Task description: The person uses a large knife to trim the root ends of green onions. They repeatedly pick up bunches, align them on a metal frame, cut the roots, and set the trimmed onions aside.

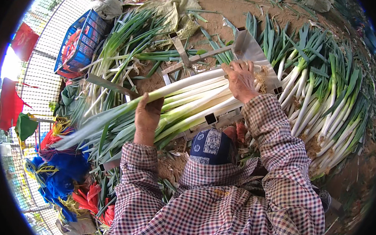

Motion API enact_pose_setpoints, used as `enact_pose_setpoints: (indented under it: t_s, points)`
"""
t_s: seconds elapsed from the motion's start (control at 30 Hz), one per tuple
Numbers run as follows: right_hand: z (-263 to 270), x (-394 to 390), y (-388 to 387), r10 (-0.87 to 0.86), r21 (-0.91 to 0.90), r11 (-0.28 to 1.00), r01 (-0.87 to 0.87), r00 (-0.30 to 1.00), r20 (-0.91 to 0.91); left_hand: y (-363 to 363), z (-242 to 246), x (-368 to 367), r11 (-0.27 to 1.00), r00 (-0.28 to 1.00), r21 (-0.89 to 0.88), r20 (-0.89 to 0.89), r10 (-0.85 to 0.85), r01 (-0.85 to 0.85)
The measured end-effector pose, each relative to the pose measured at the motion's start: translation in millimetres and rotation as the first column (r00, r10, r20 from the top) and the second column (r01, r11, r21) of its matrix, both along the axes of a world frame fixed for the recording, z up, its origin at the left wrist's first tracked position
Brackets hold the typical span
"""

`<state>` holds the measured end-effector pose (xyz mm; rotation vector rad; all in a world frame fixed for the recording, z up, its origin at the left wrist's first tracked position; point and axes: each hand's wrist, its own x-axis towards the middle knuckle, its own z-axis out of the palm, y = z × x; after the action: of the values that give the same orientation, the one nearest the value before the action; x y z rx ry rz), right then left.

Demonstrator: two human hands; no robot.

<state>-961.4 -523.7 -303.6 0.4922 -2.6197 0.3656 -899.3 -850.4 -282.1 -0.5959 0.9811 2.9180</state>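
Observation:
A long Welsh onion (pixel 190 81) lies across both my hands, above a pile of others. My left hand (pixel 148 118) is closed around it where the white stalk turns green, thumb on the near side. My right hand (pixel 239 78) grips its white part near the roots, fingers over the top. Beneath it, a heap of Welsh onions (pixel 204 102) rests in a metal frame (pixel 194 58), roots towards a bent sheet-metal end plate (pixel 254 46). Their green leaves trail out to the lower left.
More Welsh onions (pixel 329 89) lie in rows on the soil at right, and another heap (pixel 125 40) at upper left. A blue plastic crate (pixel 83 41) holding red material stands by the mesh fence (pixel 48 46). Blue netting (pixel 64 171) and red plastic strips (pixel 89 198) lie at lower left.

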Motion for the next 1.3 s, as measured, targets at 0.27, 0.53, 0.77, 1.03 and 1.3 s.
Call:
enact_pose_setpoints:
  t_s: [0.27,0.53,0.77,1.03,1.3]
  points:
    - [-25,-1,9,-0.112,0.093,0.990,0.107,0.993,0.048,28,-48,1,0.999,0.998,-0.029,-0.053,0.024,-0.026]
    - [-3,57,-23,0.338,-0.818,0.513,0.259,0.815,0.470,32,6,-7,0.986,0.943,-0.139,-0.308,-0.128,0.088]
    - [35,70,-25,0.658,-0.898,0.066,0.435,0.658,0.367,47,40,13,0.983,0.915,-0.157,-0.377,-0.145,0.091]
    - [85,65,-22,0.561,-0.660,-0.550,0.512,0.812,0.162,80,82,31,0.964,0.865,-0.211,-0.439,-0.243,0.164]
    - [99,78,4,0.329,-0.774,-0.594,0.216,0.944,0.011,114,82,44,0.958,0.868,-0.252,-0.435,-0.238,0.136]
